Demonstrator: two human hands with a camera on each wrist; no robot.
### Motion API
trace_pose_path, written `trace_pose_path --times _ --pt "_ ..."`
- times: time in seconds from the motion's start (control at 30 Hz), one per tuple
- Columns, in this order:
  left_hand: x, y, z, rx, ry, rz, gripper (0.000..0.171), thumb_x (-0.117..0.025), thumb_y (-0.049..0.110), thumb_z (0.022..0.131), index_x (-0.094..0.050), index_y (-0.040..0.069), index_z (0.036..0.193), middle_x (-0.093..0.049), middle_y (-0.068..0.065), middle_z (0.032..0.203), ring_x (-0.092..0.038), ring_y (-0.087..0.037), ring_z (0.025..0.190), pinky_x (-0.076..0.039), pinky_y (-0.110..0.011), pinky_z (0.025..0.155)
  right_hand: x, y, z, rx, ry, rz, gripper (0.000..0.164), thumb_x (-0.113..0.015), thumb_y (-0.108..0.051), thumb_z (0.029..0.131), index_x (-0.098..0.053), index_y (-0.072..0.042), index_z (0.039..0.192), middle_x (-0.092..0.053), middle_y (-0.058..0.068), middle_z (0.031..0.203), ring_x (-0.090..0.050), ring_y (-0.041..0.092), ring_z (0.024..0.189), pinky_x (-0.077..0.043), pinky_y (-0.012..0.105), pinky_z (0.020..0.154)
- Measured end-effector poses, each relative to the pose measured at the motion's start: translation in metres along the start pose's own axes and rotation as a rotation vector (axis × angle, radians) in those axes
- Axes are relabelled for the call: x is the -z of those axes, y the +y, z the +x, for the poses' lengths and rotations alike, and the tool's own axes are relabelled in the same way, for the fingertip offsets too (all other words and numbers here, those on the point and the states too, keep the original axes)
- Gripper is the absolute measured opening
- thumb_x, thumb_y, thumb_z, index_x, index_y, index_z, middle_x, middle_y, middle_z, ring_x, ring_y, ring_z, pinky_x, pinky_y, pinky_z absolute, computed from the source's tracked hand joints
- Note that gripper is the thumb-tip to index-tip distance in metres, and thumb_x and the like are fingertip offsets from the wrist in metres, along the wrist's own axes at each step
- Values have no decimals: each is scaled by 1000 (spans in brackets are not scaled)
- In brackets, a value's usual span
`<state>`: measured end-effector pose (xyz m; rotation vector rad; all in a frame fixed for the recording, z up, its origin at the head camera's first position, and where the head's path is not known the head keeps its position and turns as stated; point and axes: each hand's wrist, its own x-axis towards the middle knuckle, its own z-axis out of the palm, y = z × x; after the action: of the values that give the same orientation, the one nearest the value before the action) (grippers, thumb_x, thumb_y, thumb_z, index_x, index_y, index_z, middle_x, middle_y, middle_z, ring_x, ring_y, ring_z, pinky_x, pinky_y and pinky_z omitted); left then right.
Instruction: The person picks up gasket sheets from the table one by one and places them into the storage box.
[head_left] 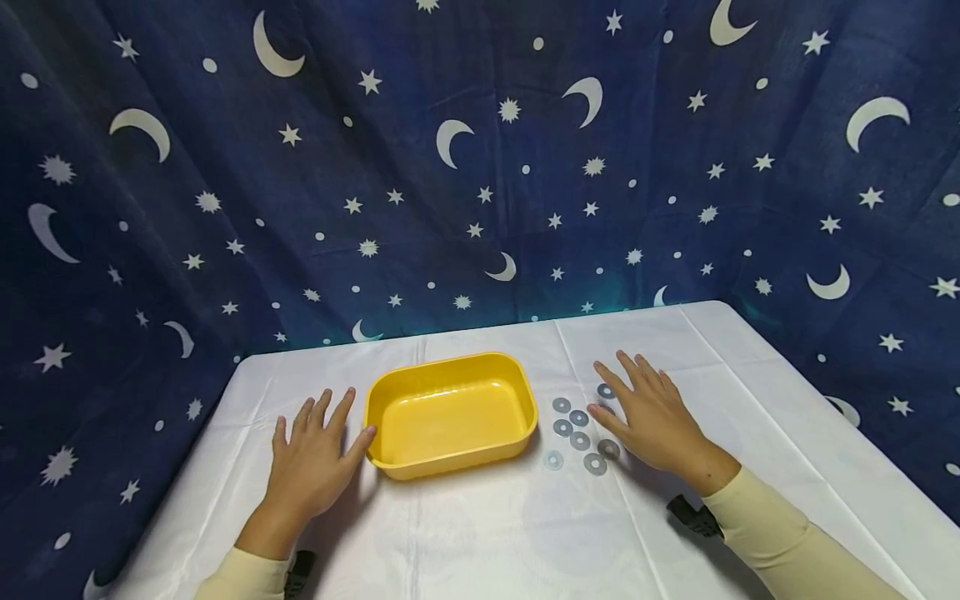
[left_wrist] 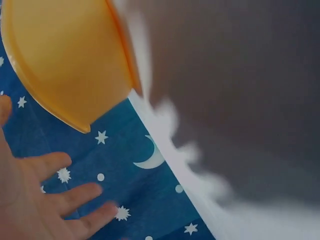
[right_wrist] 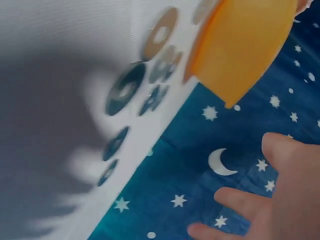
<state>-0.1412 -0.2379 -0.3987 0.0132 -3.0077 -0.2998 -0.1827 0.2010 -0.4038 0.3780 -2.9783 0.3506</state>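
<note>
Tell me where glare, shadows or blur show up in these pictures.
Head view: fairly sharp, a shiny highlight inside the yellow tray, soft shadows near the left hand and the right hand; left wrist view: a broad, dark shadow with blurred edges on the white cloth; right wrist view: a similar shadow, with the washers looking soft and stretched.

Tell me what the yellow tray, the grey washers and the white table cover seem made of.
Yellow tray: probably plastic, glossy, judging by the bright reflections inside. Grey washers: likely metal, fairly dull, judging by their grey tone; the palest washer is less certain. White table cover: apparently matte cloth, showing creases.
</note>
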Motion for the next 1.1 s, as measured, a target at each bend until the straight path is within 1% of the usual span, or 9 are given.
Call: trace_pose_path --times 0.1,0.17,0.2,0.27,0.37,0.53,0.67,0.87,1.1 --pt "-1 2 3 35 -13 -106 71 -46 54 101 -32 12 156 -50 -24 143 -52 -44 124 -40 -66 102 6 -6 2 -1 48 93 57 -58 -42 99 -50 -11 146 -46 23 147 -42 44 135 -36 67 109" --pt "-2 4 5 70 -50 -202 68 -51 47 100 -34 10 155 -60 -20 130 -62 -34 102 -52 -53 85 10 -11 4 -1 87 170 46 -62 -33 97 -59 -9 136 -60 19 129 -57 38 116 -50 58 97" --pt "-3 4 7 92 -80 -259 68 -54 45 100 -34 10 155 -63 -18 125 -63 -29 91 -54 -46 77 11 -14 5 1 99 206 41 -64 -29 96 -63 -8 131 -64 16 118 -61 34 106 -54 52 90" --pt "-6 4 9 131 -140 -360 67 -56 41 100 -34 9 154 -64 -14 117 -59 -20 76 -52 -34 65 11 -19 8 9 89 271 31 -67 -24 95 -68 -8 121 -67 9 100 -61 25 86 -57 39 75" --pt "-12 4 12 157 -190 -504 63 -58 32 99 -36 7 153 -62 -12 105 -54 -15 65 -46 -26 55 7 -27 12 36 8 351 21 -69 -20 93 -71 -8 110 -62 0 81 -53 14 70 -49 25 58" --pt "-17 3 10 177 -186 -680 60 -60 15 93 -42 2 149 -57 -8 89 -54 -16 62 -47 -23 52 -8 -35 12 92 -169 456 14 -70 -16 92 -71 -7 102 -59 -4 74 -51 11 63 -46 21 51" --pt "-18 0 8 202 -199 -755 62 -61 10 90 -43 1 148 -58 -8 84 -56 -17 62 -50 -23 55 -15 -36 8 139 -254 490 13 -72 -11 90 -70 -6 101 -58 -4 75 -50 10 59 -45 22 49" --pt "-15 -5 7 223 -243 -807 64 -61 8 89 -40 4 149 -56 -6 80 -54 -17 61 -50 -23 55 -21 -39 8 198 -291 467 15 -73 -6 86 -70 -7 101 -57 -4 73 -48 7 59 -44 20 53" --pt "-15 -11 6 184 -344 -885 72 -62 9 90 -30 7 154 -53 -5 76 -49 -18 60 -44 -23 53 -32 -42 7 199 -348 412 18 -75 -9 86 -68 -11 102 -51 -6 68 -46 7 63 -40 21 58"
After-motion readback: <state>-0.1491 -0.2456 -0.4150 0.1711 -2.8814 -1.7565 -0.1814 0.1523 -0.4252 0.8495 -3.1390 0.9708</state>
